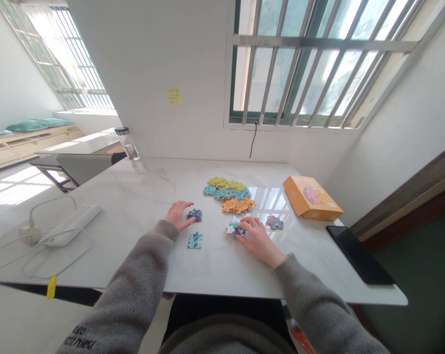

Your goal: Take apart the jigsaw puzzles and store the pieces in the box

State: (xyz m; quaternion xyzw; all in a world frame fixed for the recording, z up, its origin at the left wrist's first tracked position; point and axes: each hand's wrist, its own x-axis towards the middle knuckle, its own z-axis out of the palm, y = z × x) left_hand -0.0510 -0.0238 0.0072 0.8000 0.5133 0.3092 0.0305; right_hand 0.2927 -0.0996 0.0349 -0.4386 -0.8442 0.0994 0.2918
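Observation:
On the white tabletop, my left hand (177, 215) rests with thumb and fingers apart, beside a small stack of dark blue jigsaw pieces (195, 214). The thumb reaches the near edge of that stack; whether it presses on it is hard to see. My right hand (257, 237) has its bent fingers on a group of white, teal and purple jigsaw pieces (232, 229), partly covering them. Between the hands and nearer to me lies a teal patterned jigsaw piece or stack (195, 240). Pinkish-purple jigsaw pieces (275, 222) lie just right of my right hand.
Beyond my hands are rows of yellow-green pieces (226, 184), teal pieces (225, 193) and orange pieces (239, 205). An orange box (311, 196) and a black phone or tablet (358, 254) lie right. Left are a white power strip (73, 225) with cables and a clear bottle (128, 145).

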